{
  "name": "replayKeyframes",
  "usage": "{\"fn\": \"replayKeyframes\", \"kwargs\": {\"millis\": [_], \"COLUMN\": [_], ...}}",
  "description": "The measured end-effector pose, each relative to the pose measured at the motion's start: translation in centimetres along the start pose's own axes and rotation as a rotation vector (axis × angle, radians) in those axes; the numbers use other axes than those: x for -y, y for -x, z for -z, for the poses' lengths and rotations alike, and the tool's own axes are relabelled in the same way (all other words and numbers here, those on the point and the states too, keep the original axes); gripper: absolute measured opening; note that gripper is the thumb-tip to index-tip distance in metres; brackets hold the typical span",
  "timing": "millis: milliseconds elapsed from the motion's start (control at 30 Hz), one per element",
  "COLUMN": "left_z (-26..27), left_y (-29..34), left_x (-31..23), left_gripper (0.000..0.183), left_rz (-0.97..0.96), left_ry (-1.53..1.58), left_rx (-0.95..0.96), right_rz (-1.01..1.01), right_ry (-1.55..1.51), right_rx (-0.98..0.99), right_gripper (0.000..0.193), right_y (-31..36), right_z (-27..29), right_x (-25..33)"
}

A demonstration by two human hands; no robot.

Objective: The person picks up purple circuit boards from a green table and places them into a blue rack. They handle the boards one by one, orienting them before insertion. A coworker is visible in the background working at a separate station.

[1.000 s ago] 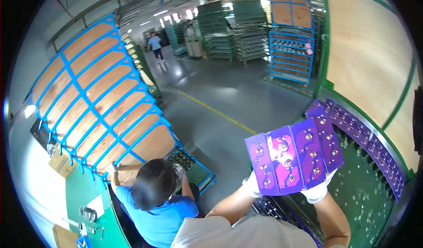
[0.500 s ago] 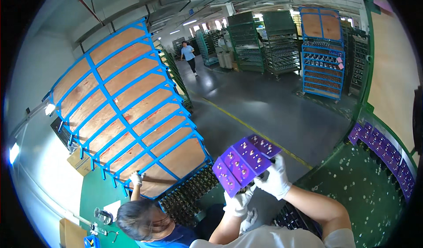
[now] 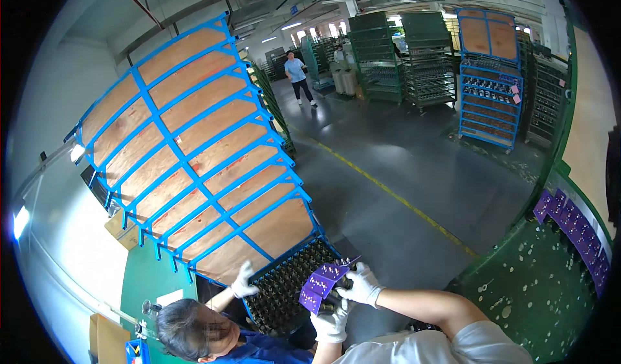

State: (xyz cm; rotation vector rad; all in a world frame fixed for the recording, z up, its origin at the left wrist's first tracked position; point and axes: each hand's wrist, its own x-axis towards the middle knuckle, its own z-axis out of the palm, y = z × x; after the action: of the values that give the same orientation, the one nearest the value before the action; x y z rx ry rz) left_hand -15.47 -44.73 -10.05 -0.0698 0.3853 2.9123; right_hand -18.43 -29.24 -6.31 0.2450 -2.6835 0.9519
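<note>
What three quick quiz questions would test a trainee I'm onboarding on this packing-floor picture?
1. True or false: both gloved hands, the left hand and the right hand, hold the purple card sheet.
2. What lies directly under the sheet? A) a dark compartment tray B) a bucket C) bare floor
3. Fill in: the co-worker's gloved hand rests at the tray's ____ edge as seen in the picture.

Key: 1 true; 2 A; 3 left.
</note>
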Motion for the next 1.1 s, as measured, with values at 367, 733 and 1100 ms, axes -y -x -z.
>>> {"fn": "replayKeyframes", "kwargs": {"millis": [367, 733, 1100], "left_z": [7.2, 11.7, 9.0], "left_y": [-0.9, -2.9, -9.1], "left_x": [-3.1, -4.6, 4.4], "left_gripper": [0.036, 0.054, 0.036], "left_rz": [-0.057, 0.175, 0.403], "left_ry": [0.331, 0.322, -0.321], "left_rx": [0.002, -0.284, -0.002], "right_rz": [-0.016, 0.126, -0.002], "right_ry": [0.09, -0.129, -0.105], "right_rx": [0.366, 0.533, 0.433], "right_gripper": [0.059, 0.046, 0.038], "right_y": [-3.4, -5.7, -2.2], "right_z": [-7.3, -11.7, -3.2], "right_x": [0.3, -0.9, -2.4]}}
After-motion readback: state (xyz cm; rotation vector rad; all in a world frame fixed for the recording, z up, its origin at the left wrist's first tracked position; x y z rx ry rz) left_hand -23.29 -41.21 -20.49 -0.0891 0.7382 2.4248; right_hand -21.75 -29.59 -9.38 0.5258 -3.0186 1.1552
